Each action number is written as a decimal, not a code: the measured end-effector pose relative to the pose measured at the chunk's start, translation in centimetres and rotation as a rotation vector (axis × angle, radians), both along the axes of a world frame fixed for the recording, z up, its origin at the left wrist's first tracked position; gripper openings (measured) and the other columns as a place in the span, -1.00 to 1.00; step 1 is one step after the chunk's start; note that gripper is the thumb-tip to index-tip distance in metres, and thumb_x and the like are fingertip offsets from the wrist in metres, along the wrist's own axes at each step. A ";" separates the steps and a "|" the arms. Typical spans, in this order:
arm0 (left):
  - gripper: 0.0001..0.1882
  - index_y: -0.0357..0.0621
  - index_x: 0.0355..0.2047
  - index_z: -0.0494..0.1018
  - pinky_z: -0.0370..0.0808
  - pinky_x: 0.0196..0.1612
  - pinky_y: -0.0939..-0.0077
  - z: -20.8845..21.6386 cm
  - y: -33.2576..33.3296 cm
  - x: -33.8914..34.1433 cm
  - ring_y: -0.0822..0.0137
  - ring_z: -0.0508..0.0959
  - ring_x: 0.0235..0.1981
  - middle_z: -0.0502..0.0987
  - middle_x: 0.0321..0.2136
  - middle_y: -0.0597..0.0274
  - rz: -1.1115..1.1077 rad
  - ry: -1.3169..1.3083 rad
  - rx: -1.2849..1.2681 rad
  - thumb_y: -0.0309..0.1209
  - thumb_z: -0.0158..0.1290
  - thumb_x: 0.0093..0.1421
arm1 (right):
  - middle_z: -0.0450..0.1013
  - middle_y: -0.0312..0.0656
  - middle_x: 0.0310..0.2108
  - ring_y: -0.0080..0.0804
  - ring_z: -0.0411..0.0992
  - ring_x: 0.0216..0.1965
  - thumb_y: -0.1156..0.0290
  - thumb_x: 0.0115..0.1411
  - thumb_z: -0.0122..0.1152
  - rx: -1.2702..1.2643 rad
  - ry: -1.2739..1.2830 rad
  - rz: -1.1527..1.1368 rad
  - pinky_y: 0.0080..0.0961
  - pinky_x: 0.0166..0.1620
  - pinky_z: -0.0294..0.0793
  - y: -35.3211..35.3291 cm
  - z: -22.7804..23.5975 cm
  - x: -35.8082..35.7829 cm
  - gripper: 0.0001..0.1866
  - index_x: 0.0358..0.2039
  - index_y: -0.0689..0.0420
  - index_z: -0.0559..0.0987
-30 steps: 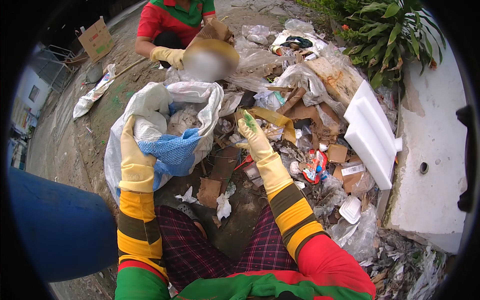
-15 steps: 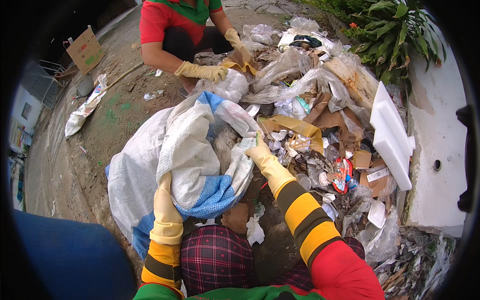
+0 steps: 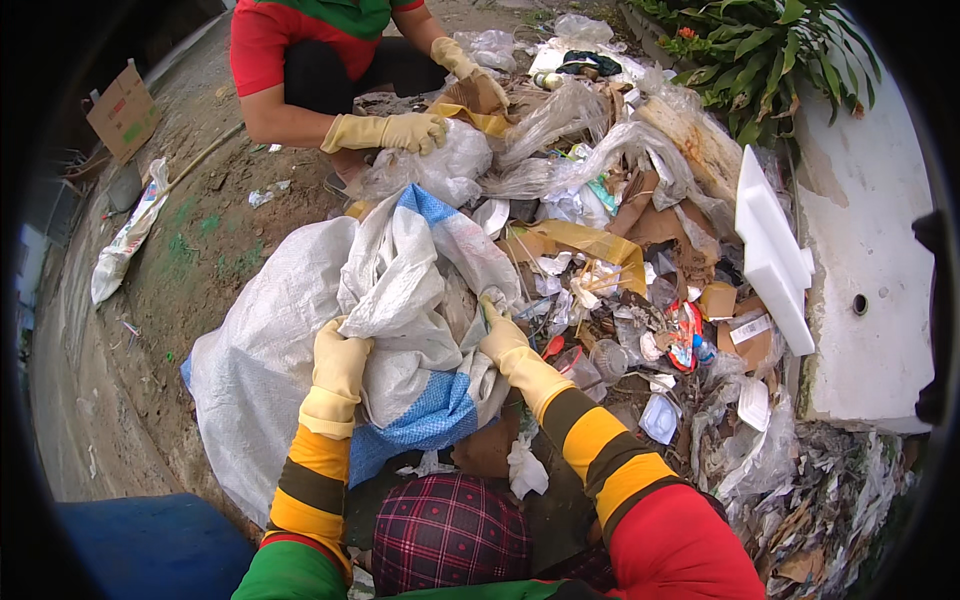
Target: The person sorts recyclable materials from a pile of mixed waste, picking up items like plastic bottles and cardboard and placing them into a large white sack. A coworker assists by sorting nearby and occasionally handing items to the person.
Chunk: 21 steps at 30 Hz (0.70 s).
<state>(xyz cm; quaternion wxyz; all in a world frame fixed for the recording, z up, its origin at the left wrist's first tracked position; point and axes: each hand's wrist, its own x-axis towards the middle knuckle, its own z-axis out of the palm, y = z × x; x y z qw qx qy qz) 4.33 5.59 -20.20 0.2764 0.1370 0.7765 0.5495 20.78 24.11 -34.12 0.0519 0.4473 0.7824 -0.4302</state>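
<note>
step: bunching sack mouth | left hand (image 3: 340, 362) grip clenched on white woven sack (image 3: 270, 360) | right hand (image 3: 508, 345) grip grasping sack's far rim | next: likely firm, even pull

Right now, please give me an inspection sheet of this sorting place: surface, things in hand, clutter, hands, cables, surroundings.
Surface: bare dirt ground with green stains; no table.
Job's things: white woven sack with a blue-edged mouth, bunched up and gripped on both sides.
Clutter: heap of clear plastic bags, cardboard scraps, wrappers, a white foam slab.
Grippers: left hand and right hand, both in yellow rubber gloves, closed on the sack's fabric.
Cables: nothing seen.
Surroundings: a co-worker's gloved hand on a plastic bag, green plant, white concrete wall, blue barrel.
</note>
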 end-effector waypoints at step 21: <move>-0.71 -0.42 -0.22 0.44 0.48 -0.12 0.38 8.2 -1.5 -5.9 0.11 0.52 -0.25 0.53 -0.28 0.02 0.558 -0.334 0.317 -0.47 -0.04 0.07 | 0.45 -0.13 0.01 -0.28 0.45 -0.20 0.63 0.01 0.00 -0.598 0.538 -0.173 -0.43 -0.12 0.45 6.8 -5.6 -8.6 -0.33 0.20 -0.06 0.42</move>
